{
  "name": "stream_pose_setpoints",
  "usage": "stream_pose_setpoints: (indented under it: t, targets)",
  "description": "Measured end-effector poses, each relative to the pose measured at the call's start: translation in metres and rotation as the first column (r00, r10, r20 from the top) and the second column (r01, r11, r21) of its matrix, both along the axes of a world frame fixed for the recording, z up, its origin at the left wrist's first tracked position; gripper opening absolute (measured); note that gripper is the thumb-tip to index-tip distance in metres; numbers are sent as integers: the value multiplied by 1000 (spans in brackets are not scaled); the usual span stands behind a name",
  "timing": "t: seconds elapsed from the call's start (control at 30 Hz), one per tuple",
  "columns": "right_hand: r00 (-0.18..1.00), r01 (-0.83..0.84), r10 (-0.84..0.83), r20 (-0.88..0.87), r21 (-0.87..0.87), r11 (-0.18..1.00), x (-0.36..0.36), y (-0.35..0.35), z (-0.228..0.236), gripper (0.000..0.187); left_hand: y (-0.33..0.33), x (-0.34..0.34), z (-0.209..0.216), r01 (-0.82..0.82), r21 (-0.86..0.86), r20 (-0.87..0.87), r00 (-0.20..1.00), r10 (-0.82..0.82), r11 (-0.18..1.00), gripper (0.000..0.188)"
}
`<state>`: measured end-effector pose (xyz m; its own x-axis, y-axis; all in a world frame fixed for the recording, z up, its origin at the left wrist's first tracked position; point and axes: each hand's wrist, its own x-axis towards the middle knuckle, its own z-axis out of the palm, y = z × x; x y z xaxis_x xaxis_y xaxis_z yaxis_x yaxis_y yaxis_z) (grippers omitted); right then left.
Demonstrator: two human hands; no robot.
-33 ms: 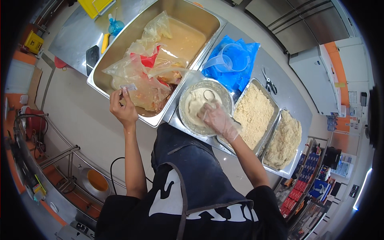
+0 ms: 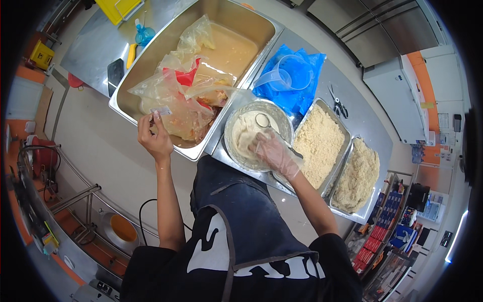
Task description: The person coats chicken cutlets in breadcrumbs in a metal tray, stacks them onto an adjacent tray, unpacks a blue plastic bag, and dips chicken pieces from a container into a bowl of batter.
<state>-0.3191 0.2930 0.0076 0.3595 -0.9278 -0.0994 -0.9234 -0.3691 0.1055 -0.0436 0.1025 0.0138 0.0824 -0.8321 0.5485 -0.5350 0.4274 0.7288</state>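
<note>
Setting: stainless steel surface [image 2: 352,118] ran across a kitchen, with grey tiled floor below it and steel cabinet doors behind it.
Left hand: the bare left hand [image 2: 155,137] was raised at the near rim of the deep steel pan [image 2: 151,65], fingers pinched narrow on the edge of a clear plastic bag [image 2: 173,108].
Clear plastic bag: it lay crumpled inside the pan, holding orange and red contents; a second bag sat further back in the same pan, beside a pool of tan liquid [image 2: 229,50].
Right hand: the right hand [image 2: 274,151], in a thin clear glove, was over the near side of the round metal bowl [image 2: 257,133], fingers loosely curled; whether it gripped anything could not be told.
Round metal bowl: it stood just right of the pan, at the surface's near edge, holding pale batter, with a spoon-like tool [image 2: 262,121] resting in it.
Crumb trays: two rectangular trays, the nearer crumb tray [image 2: 319,143] and the farther crumb tray [image 2: 358,173], stood side by side to the right of the bowl, both filled with coarse beige crumbs.
Behind the bowl: a clear measuring jug [image 2: 282,75] lay on a blue plastic sheet [image 2: 309,95].
Scissors: a pair of scissors [image 2: 338,104] lay on the bare surface, just right of the blue sheet.
Person: a dark apron covered the body at the lower edge.
</note>
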Motion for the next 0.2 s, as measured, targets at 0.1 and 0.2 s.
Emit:
stream_pose_setpoints:
  t: [0.1, 0.2]
  targets:
    - [920, 190, -207, 333, 85, 978, -7, 28, -15, 25, 0, -3, 0, 5, 8, 1, 1000, -5, 1000, 11]
    - [815, 162, -296, 498, 295, 942, -20, 42, -1, 48, 0, -3, -3, -22, 21, 16, 1000, 21, 1000, 8]
